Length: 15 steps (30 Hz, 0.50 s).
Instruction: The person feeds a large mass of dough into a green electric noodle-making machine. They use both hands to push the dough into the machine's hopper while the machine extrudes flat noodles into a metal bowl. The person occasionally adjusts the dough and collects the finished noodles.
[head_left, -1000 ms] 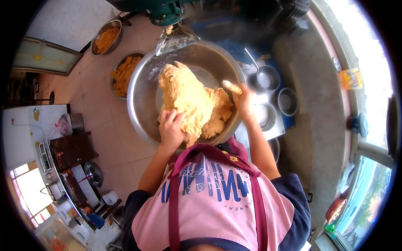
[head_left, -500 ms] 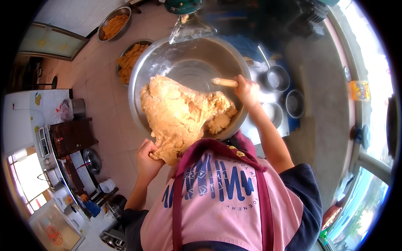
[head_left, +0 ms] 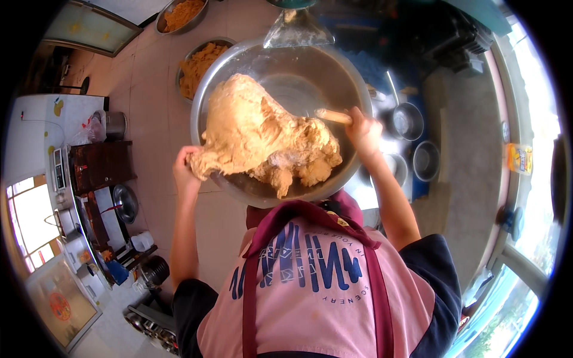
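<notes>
Head view, big steel bowl (head_left: 352, 77) tilted, tan dough mass (head_left: 262, 134) spilling over its near rim, left hand (head_left: 186, 170) gripping dough edge, right hand (head_left: 364, 128) closed round wooden stick (head_left: 333, 116), trays of crumbs (head_left: 200, 59) beyond.

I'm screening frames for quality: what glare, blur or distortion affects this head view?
Head view: fisheye bends edges at the rim; windows blown out; steel bowl shows soft sheen; dough, left hand and right hand reasonably sharp.
</notes>
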Available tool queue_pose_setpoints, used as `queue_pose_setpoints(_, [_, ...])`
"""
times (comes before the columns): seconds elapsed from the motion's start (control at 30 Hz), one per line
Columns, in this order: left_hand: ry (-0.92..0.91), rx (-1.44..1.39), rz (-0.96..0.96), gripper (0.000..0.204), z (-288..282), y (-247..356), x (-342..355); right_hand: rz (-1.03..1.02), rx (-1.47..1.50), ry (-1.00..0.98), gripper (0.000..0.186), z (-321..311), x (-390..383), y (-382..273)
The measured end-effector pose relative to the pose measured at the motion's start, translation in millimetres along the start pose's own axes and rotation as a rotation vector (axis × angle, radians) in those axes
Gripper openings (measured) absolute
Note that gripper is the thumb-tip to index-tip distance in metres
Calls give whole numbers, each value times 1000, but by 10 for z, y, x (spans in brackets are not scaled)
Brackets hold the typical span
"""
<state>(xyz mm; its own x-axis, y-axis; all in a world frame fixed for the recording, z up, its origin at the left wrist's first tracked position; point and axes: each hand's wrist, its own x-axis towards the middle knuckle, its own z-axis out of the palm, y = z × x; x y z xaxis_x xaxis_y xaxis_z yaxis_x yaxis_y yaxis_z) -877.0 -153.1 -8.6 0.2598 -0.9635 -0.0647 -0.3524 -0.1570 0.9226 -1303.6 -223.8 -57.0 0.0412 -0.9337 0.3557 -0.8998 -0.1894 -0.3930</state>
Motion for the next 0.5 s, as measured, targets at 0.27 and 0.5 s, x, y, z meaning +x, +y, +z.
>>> queue_pose_setpoints(0.27, [-200,-61,94,100,660,792,243,172,369,139,28,-14,-85,72])
queue_pose_setpoints(0.5, [-285,-53,-569,95,723,-259,425,104,354,139,29,-9,-65,134])
